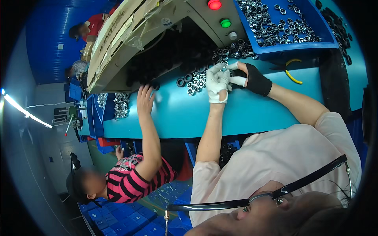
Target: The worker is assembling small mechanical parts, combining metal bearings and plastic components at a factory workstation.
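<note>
My left hand (pixel 217 83), in a white glove, is closed with its fingers bent together above the blue-green tabletop. Close against it is my right hand (pixel 252 78), in a black fingerless glove with white covers on the fingertips; its thumb and fingers pinch toward the left hand. A small shiny metal part (pixel 225 69) shows a little between the fingertips, mostly hidden by them. Just left of my hands lie several round silver parts (pixel 195 83) with dark centres. Black rings (pixel 181 82) lie beside them, and more silver parts (pixel 240 50) are heaped beyond my hands.
A blue tray (pixel 291 48) of silver parts stands at the far right. Yellow-handled pliers (pixel 293 74) lie below it. A beige machine housing (pixel 208 23) with lit buttons rises ahead, dark rings heaped in its opening. On the left, a co-worker's hand (pixel 145 100) reaches toward that heap.
</note>
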Demonstrator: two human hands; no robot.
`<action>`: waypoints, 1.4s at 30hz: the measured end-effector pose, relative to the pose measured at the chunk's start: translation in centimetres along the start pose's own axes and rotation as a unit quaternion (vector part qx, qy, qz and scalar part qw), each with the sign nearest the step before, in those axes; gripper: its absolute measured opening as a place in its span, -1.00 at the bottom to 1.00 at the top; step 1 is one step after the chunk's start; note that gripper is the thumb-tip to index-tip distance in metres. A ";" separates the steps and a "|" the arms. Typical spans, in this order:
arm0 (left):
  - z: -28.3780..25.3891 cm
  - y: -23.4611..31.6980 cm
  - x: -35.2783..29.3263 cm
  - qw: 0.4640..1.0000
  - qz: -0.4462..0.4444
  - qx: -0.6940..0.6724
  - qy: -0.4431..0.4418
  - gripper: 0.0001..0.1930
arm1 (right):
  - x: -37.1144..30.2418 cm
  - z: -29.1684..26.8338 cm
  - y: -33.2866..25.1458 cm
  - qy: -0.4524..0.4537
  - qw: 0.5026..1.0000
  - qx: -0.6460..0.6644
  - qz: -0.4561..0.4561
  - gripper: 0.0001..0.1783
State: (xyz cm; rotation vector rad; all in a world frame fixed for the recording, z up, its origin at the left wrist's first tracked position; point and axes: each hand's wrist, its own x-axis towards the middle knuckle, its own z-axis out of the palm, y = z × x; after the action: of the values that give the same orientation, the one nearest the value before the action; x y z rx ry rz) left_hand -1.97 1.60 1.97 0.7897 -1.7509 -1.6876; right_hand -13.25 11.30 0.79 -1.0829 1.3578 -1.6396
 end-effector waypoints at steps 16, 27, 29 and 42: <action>-1.2 -1.1 0.2 0.963 -0.036 -0.250 -0.091 -0.56 | 0.3 -0.2 -1.7 -0.030 0.996 0.074 0.035 -0.57; -1.2 -0.1 -1.0 0.997 0.039 -0.058 -0.026 -0.63 | -0.1 1.0 -0.9 -0.058 0.993 -0.092 -0.042 -0.58; -2.6 1.9 -2.9 0.997 -0.033 -0.065 0.010 -0.69 | -0.3 0.6 -0.3 -0.017 0.954 -0.257 -0.155 -0.56; -17.8 5.9 -17.9 0.902 -0.324 0.247 -0.141 -0.61 | 1.9 -1.2 1.7 0.109 0.798 -0.562 -0.187 -0.72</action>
State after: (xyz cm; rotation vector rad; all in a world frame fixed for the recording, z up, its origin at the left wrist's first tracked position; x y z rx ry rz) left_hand 23.01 3.49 8.43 1.5626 -2.3429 -1.8382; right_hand -15.07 9.72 -0.68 -1.9521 2.5274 -1.1164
